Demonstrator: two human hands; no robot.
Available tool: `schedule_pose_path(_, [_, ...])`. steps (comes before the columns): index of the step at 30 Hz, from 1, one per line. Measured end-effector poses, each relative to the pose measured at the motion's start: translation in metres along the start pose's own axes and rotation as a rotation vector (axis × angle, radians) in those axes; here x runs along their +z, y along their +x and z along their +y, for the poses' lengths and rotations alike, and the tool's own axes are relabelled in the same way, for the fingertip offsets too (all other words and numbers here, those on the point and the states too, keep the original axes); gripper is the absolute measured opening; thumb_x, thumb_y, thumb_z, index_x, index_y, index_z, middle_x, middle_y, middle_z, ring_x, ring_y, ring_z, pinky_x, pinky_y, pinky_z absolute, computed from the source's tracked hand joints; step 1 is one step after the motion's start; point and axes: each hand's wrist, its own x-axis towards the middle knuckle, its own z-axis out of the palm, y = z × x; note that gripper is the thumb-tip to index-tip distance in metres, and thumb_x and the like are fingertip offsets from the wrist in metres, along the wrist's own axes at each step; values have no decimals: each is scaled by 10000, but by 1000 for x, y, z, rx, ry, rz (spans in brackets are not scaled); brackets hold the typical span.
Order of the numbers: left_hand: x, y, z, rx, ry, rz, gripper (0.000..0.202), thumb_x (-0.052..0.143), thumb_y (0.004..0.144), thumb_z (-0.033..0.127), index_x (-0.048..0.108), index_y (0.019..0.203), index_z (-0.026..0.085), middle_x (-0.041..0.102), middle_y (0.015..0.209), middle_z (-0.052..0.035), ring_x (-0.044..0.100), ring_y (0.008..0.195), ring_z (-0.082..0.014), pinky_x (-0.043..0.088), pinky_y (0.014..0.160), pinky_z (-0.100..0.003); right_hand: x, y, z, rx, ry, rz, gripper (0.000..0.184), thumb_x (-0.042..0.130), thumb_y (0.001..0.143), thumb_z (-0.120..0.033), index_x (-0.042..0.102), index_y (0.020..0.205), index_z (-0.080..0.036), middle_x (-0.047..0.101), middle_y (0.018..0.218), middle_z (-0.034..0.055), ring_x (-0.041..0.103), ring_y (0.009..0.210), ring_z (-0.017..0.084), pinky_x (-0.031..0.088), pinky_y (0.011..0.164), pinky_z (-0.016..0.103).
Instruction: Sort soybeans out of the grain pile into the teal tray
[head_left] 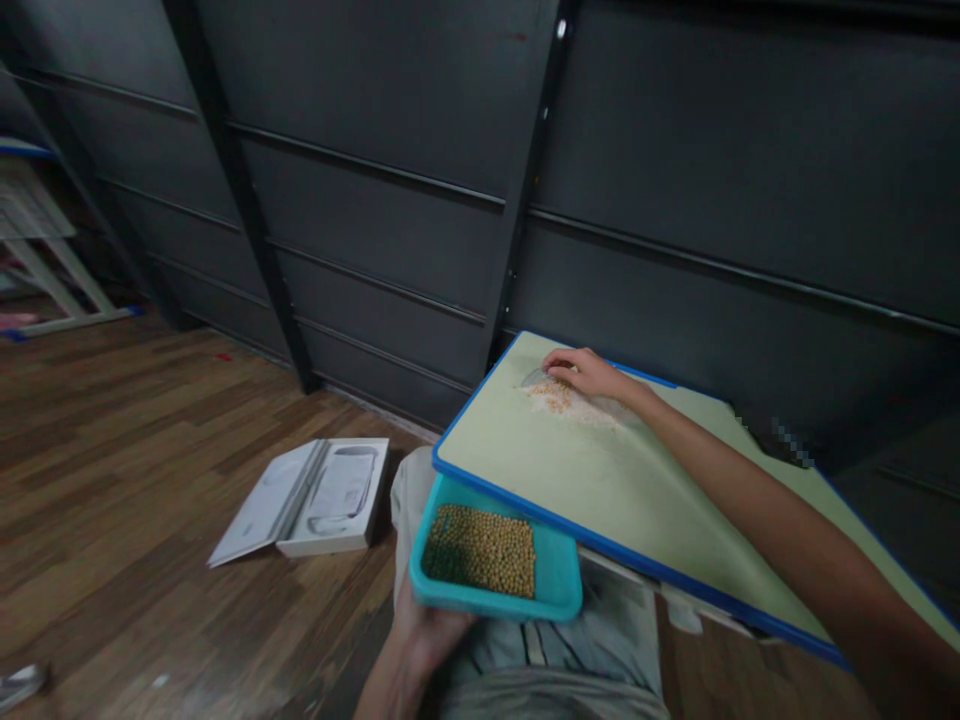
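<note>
My left hand [433, 630] grips a teal plastic tray [559, 575] from below, at its near left side. Round tan beans, like soybeans [484, 550], lie in the tray, mostly toward the left, with darker green ones in the left corner. My right hand [589, 374] reaches across the desk, its fingers curled down around the edge of a small see-through container [534, 377]. How firmly the fingers hold it is hard to see. Beneath and beside that hand, a spread of white and orange-brown grains [562, 400] covers part of the desktop.
The pale desktop [600, 490] has a blue rim and overhangs the tray's far edge. A dark object [784, 445] lies at the desk's right. An opened white box [337, 500] sits on the wooden floor. Dark metal panels [390, 150] stand behind; another desk [52, 240] is far left.
</note>
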Motion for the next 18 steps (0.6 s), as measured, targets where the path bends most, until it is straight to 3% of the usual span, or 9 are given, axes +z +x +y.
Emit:
schedule_pose_path(6, [-15,5,8,-41,19,-31,369,512,1015,331,729,1264,164,822,1178,-150,685,1282,-350,453,1174,-636,-1,-17,-17,-44,-5,-44,200,583,1029,-295,755,1109,-231,784,1080,56,709,979,209,530,903,341])
schedule_pose_path(10, [-9,1,15,-27,29,-64,389,495,1010,319,733,1261,141,818,1182,-170,662,1312,-370,443,1173,-654,-3,-27,-30,-100,-1,-48,196,578,1039,-301,759,1098,-253,780,1077,54,707,987,224,532,917,367])
schedule_pose_path(13, [0,-5,22,-40,40,-46,378,460,1017,299,778,1171,163,842,1105,-131,685,1280,-355,475,1149,-621,-4,-32,-42,-130,-11,-59,197,568,1050,-294,752,1104,-250,776,1091,61,702,1013,231,528,946,391])
schedule_pose_path(18, [-1,-7,32,-70,4,-42,425,401,1034,301,795,1135,178,851,1069,-107,675,1288,-359,465,1131,-655,7,-25,-69,-121,-77,122,179,589,1044,-263,743,1129,-229,776,1131,82,698,1060,251,513,987,435])
